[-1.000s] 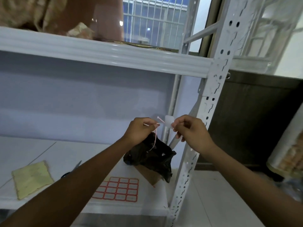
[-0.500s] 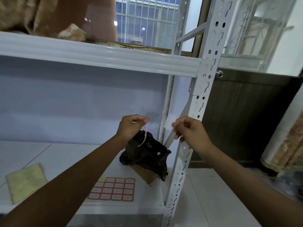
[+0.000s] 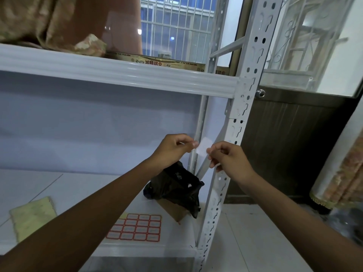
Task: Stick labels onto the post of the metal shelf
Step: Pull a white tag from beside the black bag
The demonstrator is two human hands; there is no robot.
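A white metal shelf [image 3: 117, 75] carries everything. On its lower board [image 3: 78, 185], take the red-bordered label sheet [image 3: 137, 227] near the front edge as the mark: a yellow-green cloth [image 3: 31, 216] lies well to its left, and a crumpled black plastic bag [image 3: 174, 190] sits just behind it to the right, on top of a brown cardboard piece [image 3: 172, 210], close to the perforated front post [image 3: 235, 122]. Far above the sheet, the upper board holds patterned fabric [image 3: 49, 22] and a flat printed cardboard [image 3: 157, 62]

Small white label [image 3: 203, 145] – tilted, held just left of the white slotted post [image 3: 240, 122]; apart.
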